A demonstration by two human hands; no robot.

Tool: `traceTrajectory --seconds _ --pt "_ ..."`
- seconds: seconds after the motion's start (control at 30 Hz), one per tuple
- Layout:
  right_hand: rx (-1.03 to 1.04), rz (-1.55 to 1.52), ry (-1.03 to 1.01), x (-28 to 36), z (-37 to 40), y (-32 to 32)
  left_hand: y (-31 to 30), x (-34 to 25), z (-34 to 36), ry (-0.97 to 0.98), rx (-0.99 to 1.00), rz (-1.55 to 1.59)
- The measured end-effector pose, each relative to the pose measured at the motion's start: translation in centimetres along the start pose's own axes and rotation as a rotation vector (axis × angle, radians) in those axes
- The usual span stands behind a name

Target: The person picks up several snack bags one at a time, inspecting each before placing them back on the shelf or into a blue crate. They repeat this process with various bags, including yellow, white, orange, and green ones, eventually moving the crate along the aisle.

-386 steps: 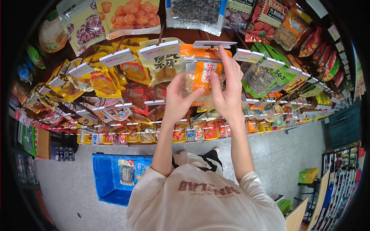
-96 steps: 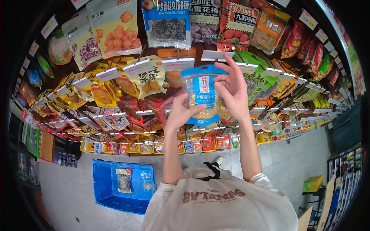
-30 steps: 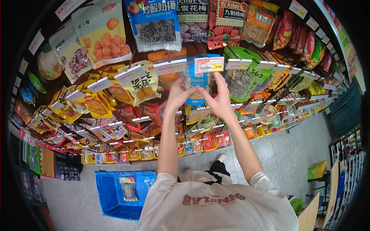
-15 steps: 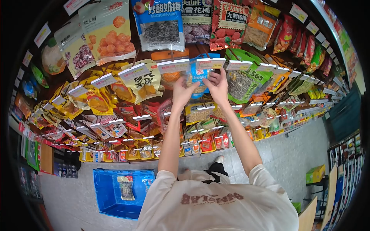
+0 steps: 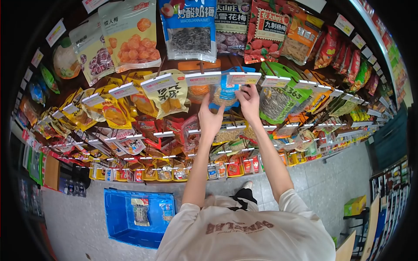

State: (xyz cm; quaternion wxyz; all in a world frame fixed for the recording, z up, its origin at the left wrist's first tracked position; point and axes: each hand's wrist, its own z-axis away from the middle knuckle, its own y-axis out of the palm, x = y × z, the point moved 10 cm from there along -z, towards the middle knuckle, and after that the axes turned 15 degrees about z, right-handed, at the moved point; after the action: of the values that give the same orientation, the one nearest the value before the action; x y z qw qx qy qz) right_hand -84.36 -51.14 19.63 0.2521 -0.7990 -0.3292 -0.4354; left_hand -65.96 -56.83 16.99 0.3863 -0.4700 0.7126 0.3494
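Note:
A blue snack bag (image 5: pixel 227 93) hangs behind a price label on the rack, between an orange-topped bag (image 5: pixel 198 92) and a green bag (image 5: pixel 283 93). My left hand (image 5: pixel 211 115) grips its lower left side, thumb on the front. At its right side, my right hand (image 5: pixel 249 100) holds the bag near the upper edge, fingers bent beside the price label (image 5: pixel 244 78). The fingers behind the bag are partly hidden.
Rows of hanging snack bags and price labels curve around both sides. A blue bin (image 5: pixel 138 235) with two packets stands on the grey floor (image 5: pixel 82 226). A yellow-green box (image 5: pixel 355 205) is at the right.
The view has shifted slightly, moving the rack a little right in the picture. My left hand has moved lower along the bag; both hands remain on it.

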Motion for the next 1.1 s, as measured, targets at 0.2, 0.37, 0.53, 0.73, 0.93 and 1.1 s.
traceTrajectory --seconds 0.2,0.37,0.53,0.73,0.93,1.1 --pt "-0.008 -0.078 0.022 -0.2 -0.3 0.1 -0.6 0.6 1.0 -0.066 -0.013 0.092" --pt "-0.015 -0.056 0.046 0.1 -0.3 0.0 -0.4 2.1 -0.1 -0.018 0.042 0.059" --pt "-0.019 -0.058 0.049 -0.1 -0.2 0.0 -0.3 1.7 0.6 -0.038 0.034 0.006" --pt "-0.076 -0.013 0.079 -1.0 0.5 -0.4 -0.7 -0.2 1.8 -0.005 0.037 -0.06" --pt "-0.066 0.079 0.079 -0.7 2.3 -0.7 -2.9 -2.0 4.1 0.04 0.024 -0.069" --pt "-0.167 0.134 0.161 0.2 7.0 -2.4 -8.6 -3.5 9.2 0.009 -0.14 0.068"
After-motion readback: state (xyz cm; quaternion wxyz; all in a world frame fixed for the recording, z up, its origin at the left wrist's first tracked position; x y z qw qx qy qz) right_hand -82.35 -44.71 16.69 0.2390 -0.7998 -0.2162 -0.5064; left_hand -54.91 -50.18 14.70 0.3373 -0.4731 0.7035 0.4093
